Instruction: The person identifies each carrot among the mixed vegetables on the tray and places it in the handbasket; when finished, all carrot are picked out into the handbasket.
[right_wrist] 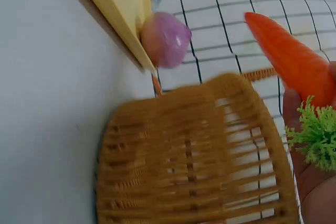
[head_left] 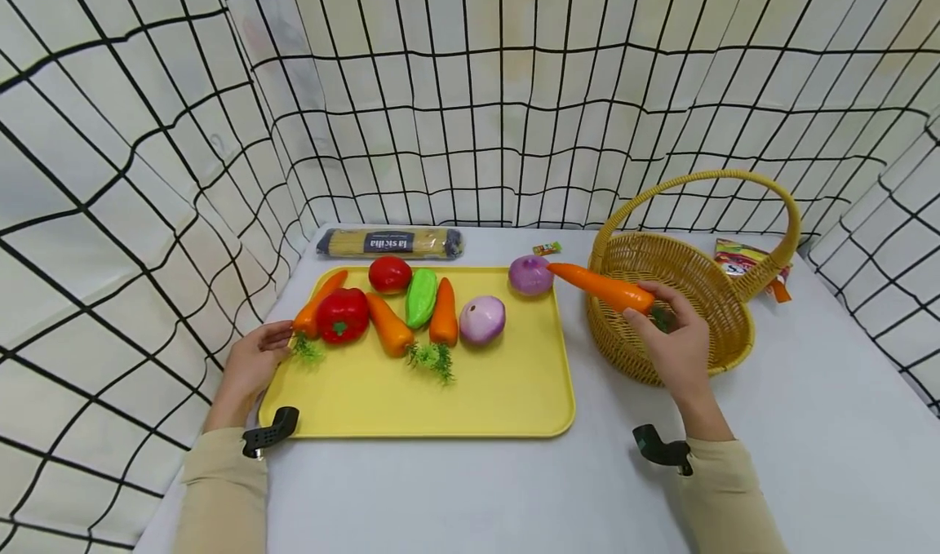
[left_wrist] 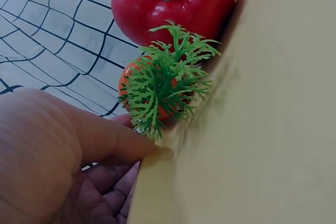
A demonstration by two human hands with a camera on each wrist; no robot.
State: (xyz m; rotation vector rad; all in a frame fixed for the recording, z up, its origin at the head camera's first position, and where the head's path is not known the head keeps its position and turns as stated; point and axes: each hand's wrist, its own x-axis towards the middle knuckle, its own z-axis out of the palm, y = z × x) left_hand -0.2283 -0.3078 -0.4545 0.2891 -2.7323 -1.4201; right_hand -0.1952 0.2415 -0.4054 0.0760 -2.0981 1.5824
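My right hand (head_left: 677, 343) pinches an orange carrot (head_left: 604, 286) near its leafy top, its tip pointing left. Both are over the near-left side of a wicker basket (head_left: 743, 338). In the right wrist view the green leaves (right_wrist: 318, 136) hang beside the palm. At the left edge of a yellow tray (head_left: 485, 399), my left hand (head_left: 253, 362) grips the rim, thumb on top and fingers outside and below. Right by that thumb lies another carrot (head_left: 308, 313) with green leaves (left_wrist: 163, 85), against a red bell pepper (head_left: 343, 316).
On the tray are also a tomato (head_left: 390, 275), a green vegetable (head_left: 421, 299), two carrots (head_left: 389, 325), a peeled-looking onion (head_left: 482, 320) and a purple onion (head_left: 530, 275). Behind it lie a spaghetti pack (head_left: 389, 242) and small candy (head_left: 547, 248). A snack bag (head_left: 752, 264) is behind the basket; black netting surrounds the table.
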